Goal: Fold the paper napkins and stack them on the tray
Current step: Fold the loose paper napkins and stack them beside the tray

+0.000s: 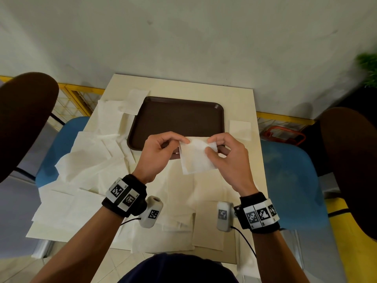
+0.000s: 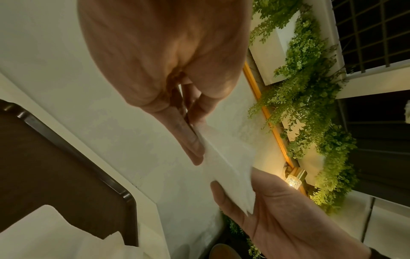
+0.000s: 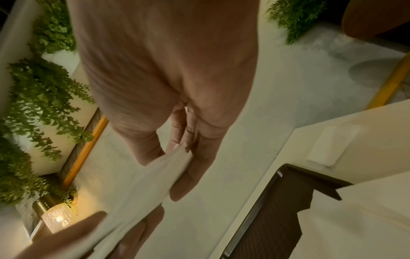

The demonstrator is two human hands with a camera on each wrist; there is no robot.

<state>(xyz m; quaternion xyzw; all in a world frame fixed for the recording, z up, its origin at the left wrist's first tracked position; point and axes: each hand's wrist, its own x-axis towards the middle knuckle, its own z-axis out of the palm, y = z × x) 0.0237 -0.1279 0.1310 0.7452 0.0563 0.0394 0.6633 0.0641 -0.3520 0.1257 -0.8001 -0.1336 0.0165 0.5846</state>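
both hands pinch one napkin (image 1: 195,158) above the tray's (image 1: 177,117) near edge: left hand (image 1: 161,154), right hand (image 1: 226,154). match corners before creasing, i'd say.

Both hands (image 1: 158,154) (image 1: 226,156) raised, fingertips pinched
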